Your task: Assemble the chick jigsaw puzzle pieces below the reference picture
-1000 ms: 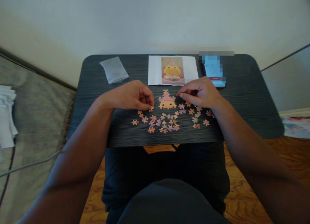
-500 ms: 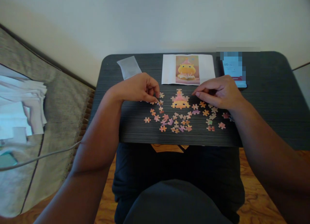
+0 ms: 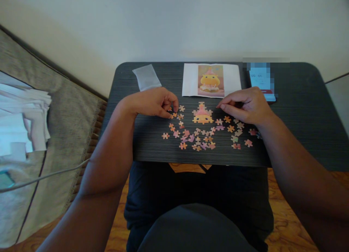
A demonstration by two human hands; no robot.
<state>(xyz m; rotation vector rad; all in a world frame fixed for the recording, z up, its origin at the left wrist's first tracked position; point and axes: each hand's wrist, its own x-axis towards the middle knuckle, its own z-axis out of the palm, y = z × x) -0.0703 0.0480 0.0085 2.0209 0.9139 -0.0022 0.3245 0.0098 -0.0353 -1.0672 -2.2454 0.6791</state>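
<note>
A partly joined jigsaw puzzle [image 3: 202, 115], a pink hat over a yellow face with eyes, lies mid-table. Loose puzzle pieces [image 3: 185, 133] are scattered around and below it. To its left, my left hand [image 3: 160, 103] hovers low with thumb and index finger apart; an orange puzzle piece [image 3: 173, 115] lies at the thumb tip. My right hand [image 3: 245, 103] is at the puzzle's right, thumb and index pressed together in a pinch. Anything between those fingertips is too small to make out. Several pieces lie below the right hand, some partly covered by the wrist.
Behind the puzzle a white sheet with a printed picture [image 3: 211, 81] lies on the dark table [image 3: 300, 110]. A clear plastic bag [image 3: 147, 77] is at back left, a phone [image 3: 260, 79] at back right. Papers [image 3: 24, 117] and a cable [image 3: 54, 175] are at the left.
My left hand has shifted slightly, its thumb and index finger now further apart near the orange piece. My right hand keeps its pinch in about the same place. The view has tilted a little.
</note>
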